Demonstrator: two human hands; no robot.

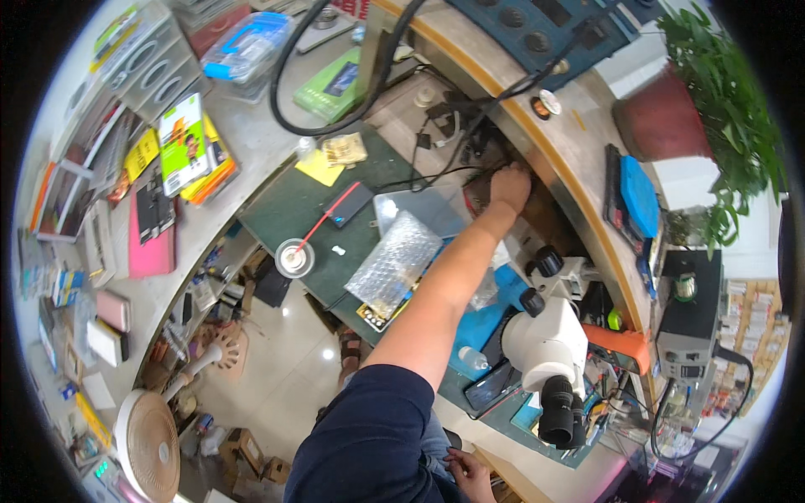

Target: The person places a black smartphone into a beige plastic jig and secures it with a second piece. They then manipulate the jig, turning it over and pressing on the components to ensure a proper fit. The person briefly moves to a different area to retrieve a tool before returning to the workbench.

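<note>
The right hand (510, 188) reaches out on a straight arm to the far edge of the green bench mat (285, 210), its fingers curled down into a dark clutter of cables and small parts (453, 126) under the curved counter edge; whether it has hold of anything there cannot be told. The left hand (470, 474) rests low by the lap, fingers loosely bent, holding nothing visible. Near the arm, a sheet of bubble wrap (394, 264) lies at the mat's near edge, its long axis slanting toward the far right, beside a white microscope (549, 344) and a small round dish (294, 257) with a red-handled tool (323, 220) leaning in it.
</note>
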